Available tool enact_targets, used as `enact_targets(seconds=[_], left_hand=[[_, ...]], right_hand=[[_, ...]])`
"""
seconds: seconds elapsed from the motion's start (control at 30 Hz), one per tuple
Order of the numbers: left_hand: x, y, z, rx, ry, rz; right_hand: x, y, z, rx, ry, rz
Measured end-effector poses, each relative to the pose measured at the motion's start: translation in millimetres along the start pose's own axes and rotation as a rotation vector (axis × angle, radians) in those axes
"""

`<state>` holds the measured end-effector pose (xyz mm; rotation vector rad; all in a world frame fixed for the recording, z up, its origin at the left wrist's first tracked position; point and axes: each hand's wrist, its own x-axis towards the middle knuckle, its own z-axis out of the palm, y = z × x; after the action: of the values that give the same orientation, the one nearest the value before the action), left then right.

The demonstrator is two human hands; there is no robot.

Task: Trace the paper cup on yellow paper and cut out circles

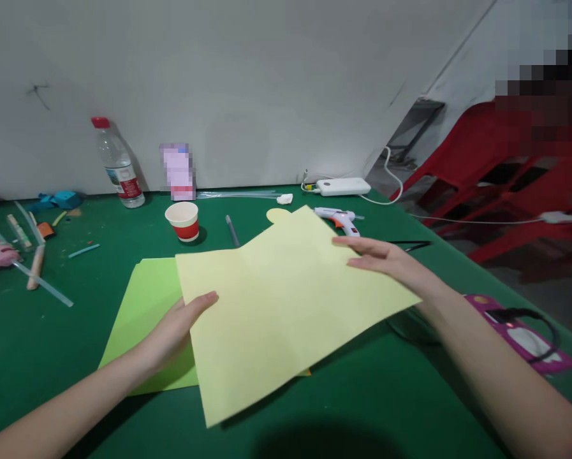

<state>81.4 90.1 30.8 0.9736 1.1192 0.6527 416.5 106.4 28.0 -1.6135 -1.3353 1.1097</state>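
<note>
A large pale yellow sheet is lifted a little above the green table. My left hand grips its left edge, thumb on top and fingers hidden beneath. My right hand rests on the sheet's right edge with the fingers stretched out flat. A light green sheet lies flat on the table under the yellow one, showing at the left.
A red paper cup, a water bottle, a pen, a glue gun and a white power bank with cable stand behind. Glue sticks and scraps lie left. A magenta item lies right; red chairs beyond.
</note>
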Motion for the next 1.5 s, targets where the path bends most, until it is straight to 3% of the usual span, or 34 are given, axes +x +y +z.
enact_targets(seconds=[0.17,0.27,0.4,0.5,0.6,0.67,0.73,0.8,0.87,0.97,1.03,1.33,1.4,1.5], left_hand=[[-4,-5,-11.0,0.186,0.140,-0.125],[-5,-9,-15.7,0.250,0.177,-0.124],[-3,-14,-11.5,0.224,0.139,-0.082],[-1,-15,-7.4,0.206,0.097,-0.103],[-1,-12,-4.0,0.179,0.039,-0.128],[-1,-9,0.5,0.077,0.006,-0.098],[-2,-6,7.6,-0.057,0.007,-0.049],[-2,-2,16.3,-0.176,0.030,-0.016],[-3,2,24.1,-0.250,0.032,0.027],[-5,6,29.9,-0.296,-0.039,0.134],[-6,9,30.0,-0.274,-0.073,0.176],[-7,18,34.6,-0.251,0.032,0.258],[-6,22,35.2,-0.241,0.070,0.245],[-2,31,32.8,-0.238,0.132,0.260]], right_hand=[[9,-6,2,-0.013,-0.114,0.074],[1,-32,2,-0.017,-0.133,0.039],[-11,-74,15,-0.095,-0.324,-0.048],[-5,-83,26,-0.556,-0.204,-0.099],[5,-79,33,-0.725,-0.085,-0.120],[3,-79,43,-0.710,-0.155,-0.142],[-7,-82,61,-0.636,-0.328,-0.186],[-20,-86,85,-0.376,-0.538,-0.256],[-31,-87,111,-0.189,-0.577,-0.286],[-39,-83,137,-0.075,-0.525,-0.317],[-40,-81,143,-0.039,-0.512,-0.340],[-49,-86,115,0.013,-0.491,-0.708],[-48,-87,105,0.031,-0.318,-0.813],[-37,-88,88,0.156,0.144,-0.771]])
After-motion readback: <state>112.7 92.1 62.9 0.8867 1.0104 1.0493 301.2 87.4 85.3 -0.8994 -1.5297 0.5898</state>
